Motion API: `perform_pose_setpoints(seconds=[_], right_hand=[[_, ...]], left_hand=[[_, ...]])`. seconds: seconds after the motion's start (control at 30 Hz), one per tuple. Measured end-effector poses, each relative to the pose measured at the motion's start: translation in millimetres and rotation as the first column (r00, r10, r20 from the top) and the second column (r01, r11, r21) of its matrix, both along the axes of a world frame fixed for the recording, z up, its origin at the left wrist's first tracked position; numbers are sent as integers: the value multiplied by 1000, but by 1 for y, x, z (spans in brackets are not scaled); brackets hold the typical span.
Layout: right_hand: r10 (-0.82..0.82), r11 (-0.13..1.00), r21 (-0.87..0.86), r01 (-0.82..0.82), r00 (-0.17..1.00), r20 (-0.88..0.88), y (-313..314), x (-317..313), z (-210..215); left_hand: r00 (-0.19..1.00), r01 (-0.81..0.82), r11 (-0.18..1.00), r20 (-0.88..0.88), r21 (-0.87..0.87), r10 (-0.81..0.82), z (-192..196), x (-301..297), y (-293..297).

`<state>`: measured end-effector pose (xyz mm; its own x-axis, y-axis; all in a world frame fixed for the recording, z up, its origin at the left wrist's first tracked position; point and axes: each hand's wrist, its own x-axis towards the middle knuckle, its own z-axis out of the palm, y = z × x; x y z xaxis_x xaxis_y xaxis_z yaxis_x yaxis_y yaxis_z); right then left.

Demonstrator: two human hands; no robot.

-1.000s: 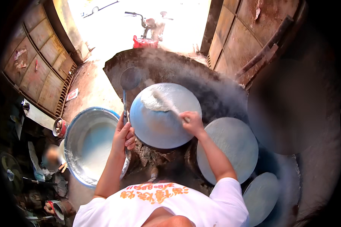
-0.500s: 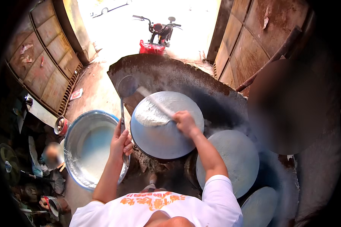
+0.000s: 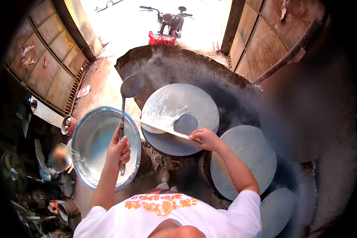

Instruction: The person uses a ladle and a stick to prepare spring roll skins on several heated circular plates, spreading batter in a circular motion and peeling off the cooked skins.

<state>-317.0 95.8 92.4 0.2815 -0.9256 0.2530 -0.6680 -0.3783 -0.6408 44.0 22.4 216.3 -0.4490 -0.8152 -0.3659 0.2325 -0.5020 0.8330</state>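
**Two hands, two tools, one steaming round plate**

I see my left hand (image 3: 119, 148) clenched around the thin handle of a long metal ladle (image 3: 125, 107), held upright so its single round bowl stands at the far end, above the rim of the big metal basin (image 3: 81, 158). That basin sits on the left and holds a pale, milky liquid.

My right hand (image 3: 204, 139) grips the handle of a flat spreader (image 3: 158, 127), whose blade lies across the near-left edge of the round steaming plate (image 3: 180, 115) at the centre. A thin whitish film covers most of the plate; the near part around the blade shows bare and darker.

I count three more round grey discs (image 3: 250, 154) to the right: one just beside my right forearm, one smaller and nearer at the lower right, and one large blurred one farther right. Steam rises from the dark stove surround (image 3: 230, 89) behind the plate.

Far off, one parked motorbike (image 3: 170, 22) stands in the bright doorway. One fan (image 3: 12, 170) sits at the far left edge.
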Motion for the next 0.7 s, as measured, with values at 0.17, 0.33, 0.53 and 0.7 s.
perform_pose_setpoints(seconds=[0.17, 0.33, 0.53, 0.7], right_hand=[[-66, 997, -12, 70, 972, 227, -21, 14, -6], [-196, 896, 443, 17, 911, 362, 48, -21, -2], [-316, 932, -222, 287, 942, -111, 49, 59, -22], [-503, 845, 44, 534, 763, 405, 130, 169, -14]], left_hand=[[887, 94, 938, -456, 334, 73, -15, -27, -13], [756, 319, 935, -636, 155, -152, -12, -11, 18], [555, 438, 871, -829, 222, -68, -7, -27, 11], [661, 394, 880, -584, -264, -471, 1, 67, -1]])
